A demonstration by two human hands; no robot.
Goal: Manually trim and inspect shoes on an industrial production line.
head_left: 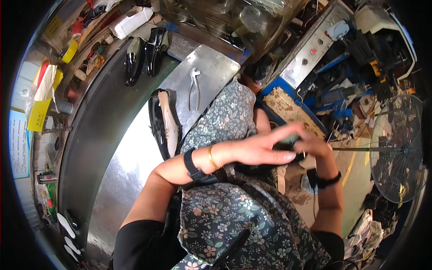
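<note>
Over my lap, my left hand [258, 150] reaches rightward with thumb and fingers spread apart. My right hand [312, 144] is bent toward it, its fingers blurred by motion and close to the left fingertips. Something dark [284, 145] shows between the hands, but its kind cannot be made out. To the left of my left forearm, a black shoe upper [165, 123] with a pale sole side facing up lies on the metal plate [130, 148]. Silvery lasting pliers [194, 89] rest farther up on that plate. A flowered apron [220, 216] covers my lap.
A dark conveyor belt [92, 135] curves along the left, with shiny black shoes [133, 60] at its far end. A shelf on the left holds yellow tape [69, 51] and a yellow box [45, 101]. A blue-framed machine [288, 105] and a fan [400, 150] stand right.
</note>
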